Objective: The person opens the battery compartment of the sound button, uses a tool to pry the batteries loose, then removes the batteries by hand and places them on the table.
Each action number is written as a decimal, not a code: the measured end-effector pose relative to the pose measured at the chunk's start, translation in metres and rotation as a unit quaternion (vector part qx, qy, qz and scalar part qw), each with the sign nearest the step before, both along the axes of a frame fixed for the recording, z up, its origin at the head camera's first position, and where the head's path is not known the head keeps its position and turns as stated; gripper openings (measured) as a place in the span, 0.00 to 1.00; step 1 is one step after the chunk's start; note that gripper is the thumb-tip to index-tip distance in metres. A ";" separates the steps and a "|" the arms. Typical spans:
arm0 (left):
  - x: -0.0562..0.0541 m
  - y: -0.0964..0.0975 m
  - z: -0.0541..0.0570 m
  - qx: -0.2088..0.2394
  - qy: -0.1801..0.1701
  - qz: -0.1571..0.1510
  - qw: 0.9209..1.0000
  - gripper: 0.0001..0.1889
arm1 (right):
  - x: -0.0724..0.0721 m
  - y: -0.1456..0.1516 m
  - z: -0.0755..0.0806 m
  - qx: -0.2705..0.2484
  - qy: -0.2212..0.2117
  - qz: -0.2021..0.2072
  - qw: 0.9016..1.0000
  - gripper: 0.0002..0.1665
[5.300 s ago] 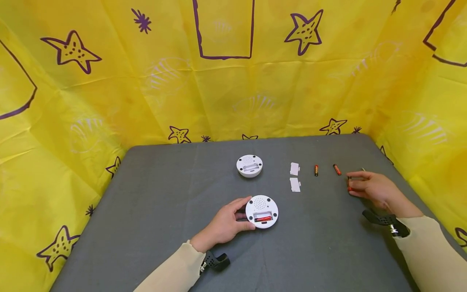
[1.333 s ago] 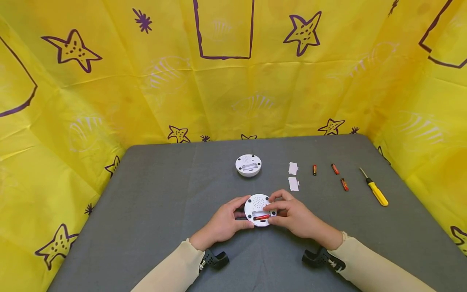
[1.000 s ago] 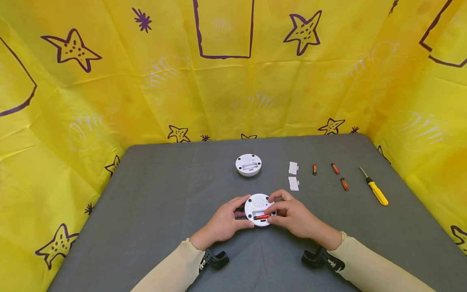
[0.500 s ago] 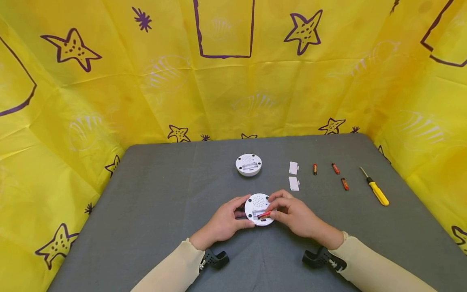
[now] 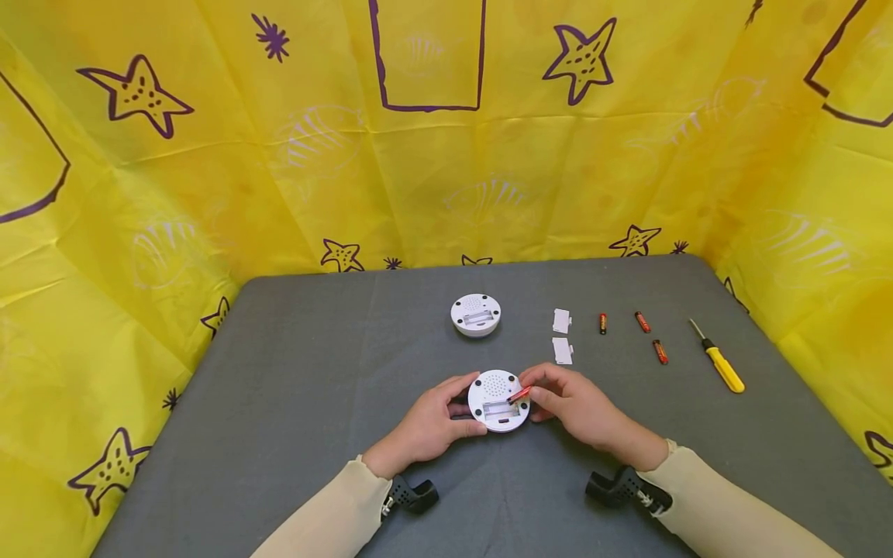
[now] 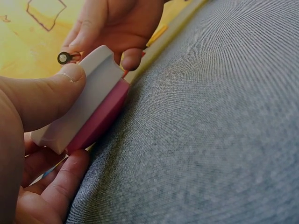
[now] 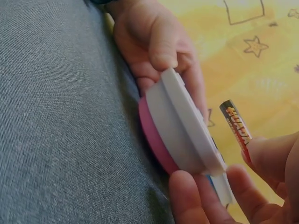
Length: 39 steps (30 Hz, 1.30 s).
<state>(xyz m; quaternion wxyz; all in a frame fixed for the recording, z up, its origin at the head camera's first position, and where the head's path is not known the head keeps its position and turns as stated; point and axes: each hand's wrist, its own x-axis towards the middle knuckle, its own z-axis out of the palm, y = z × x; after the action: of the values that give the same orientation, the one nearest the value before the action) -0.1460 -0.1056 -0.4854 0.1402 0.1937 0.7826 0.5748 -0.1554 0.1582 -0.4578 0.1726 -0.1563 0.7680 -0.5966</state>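
Note:
My left hand (image 5: 436,422) grips the left edge of a round white device (image 5: 494,385), thumb on its rim. The device's face, with a speaker grille and an uncovered battery compartment, is turned up; its pink underside (image 6: 100,114) shows close to the cloth in the left wrist view. Between thumb and fingers, my right hand (image 5: 582,407) pinches a red and black battery (image 5: 519,394), slanting above the compartment's right end. In the right wrist view this battery (image 7: 235,127) stands clear of the device, lettering visible. Other fingers of the right hand touch the device's edge.
A second white device (image 5: 476,314) lies behind, compartment uncovered. To its right are two white covers (image 5: 561,321), then three loose batteries (image 5: 643,322). A yellow screwdriver (image 5: 722,367) lies at the far right. Yellow patterned cloth (image 5: 432,178) walls the grey table (image 5: 314,372).
The battery that lay in the compartment has been tilted up and lifted out by my right hand, which drew slightly right. Earlier, that hand was at a loose battery on the right. My left hand stays.

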 end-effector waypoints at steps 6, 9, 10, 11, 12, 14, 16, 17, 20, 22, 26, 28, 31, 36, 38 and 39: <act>0.001 0.000 0.001 -0.001 -0.004 0.002 1.000 0.42 | -0.001 0.007 0.003 -0.047 -0.033 -0.020 0.998 0.10; 0.001 0.000 0.000 -0.003 -0.001 0.002 1.000 0.42 | -0.003 0.010 0.003 -0.064 -0.032 -0.031 0.997 0.12; 0.001 0.000 -0.001 -0.004 0.000 0.002 1.000 0.42 | -0.004 0.011 0.004 -0.070 -0.033 -0.035 0.996 0.13; 0.000 0.000 -0.001 -0.004 0.000 0.002 1.000 0.42 | -0.004 0.011 0.004 -0.078 -0.034 -0.042 0.995 0.13; 0.000 0.000 -0.001 -0.004 0.000 0.003 1.000 0.42 | -0.005 0.012 0.005 -0.088 -0.038 -0.048 0.994 0.13; 0.000 0.000 -0.002 -0.004 -0.001 0.004 1.000 0.42 | -0.007 0.014 0.005 -0.112 -0.050 -0.061 0.990 0.14; 0.000 0.000 -0.002 -0.002 -0.002 0.004 1.000 0.42 | -0.009 0.015 0.005 -0.137 -0.063 -0.070 0.986 0.15; 0.000 0.000 -0.002 -0.001 -0.002 0.005 1.000 0.42 | -0.010 0.016 0.005 -0.146 -0.069 -0.073 0.984 0.15; 0.001 0.000 0.000 -0.003 -0.003 0.005 1.000 0.42 | -0.012 0.018 0.004 -0.163 -0.088 -0.079 0.979 0.16; 0.001 0.000 0.001 -0.003 -0.003 0.004 1.000 0.43 | -0.014 0.019 0.003 -0.171 -0.099 -0.082 0.977 0.18; 0.002 0.000 0.001 -0.006 0.000 0.004 1.000 0.43 | -0.016 0.022 0.004 -0.195 -0.133 -0.102 0.966 0.19; 0.001 0.001 0.001 -0.005 -0.001 0.003 1.000 0.43 | -0.017 0.024 0.005 -0.206 -0.149 -0.114 0.960 0.16; 0.002 0.001 0.001 -0.003 -0.002 0.002 1.000 0.43 | -0.021 0.029 0.006 -0.219 -0.165 -0.130 0.953 0.12; 0.002 0.001 0.001 -0.004 0.001 0.002 1.000 0.43 | -0.028 0.037 0.009 -0.233 -0.165 -0.132 0.949 0.13; 0.002 0.000 0.001 -0.005 0.001 0.002 1.000 0.43 | -0.031 0.042 0.011 -0.237 -0.165 -0.126 0.949 0.15; 0.002 0.000 0.001 -0.005 0.001 0.002 1.000 0.43 | -0.033 0.045 0.012 -0.239 -0.164 -0.124 0.949 0.15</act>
<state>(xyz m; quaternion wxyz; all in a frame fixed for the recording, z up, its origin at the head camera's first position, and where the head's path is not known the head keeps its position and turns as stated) -0.1445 -0.1057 -0.4848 0.1390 0.1925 0.7861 0.5706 -0.1884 0.2036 -0.4460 0.1790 0.0035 0.5773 -0.7966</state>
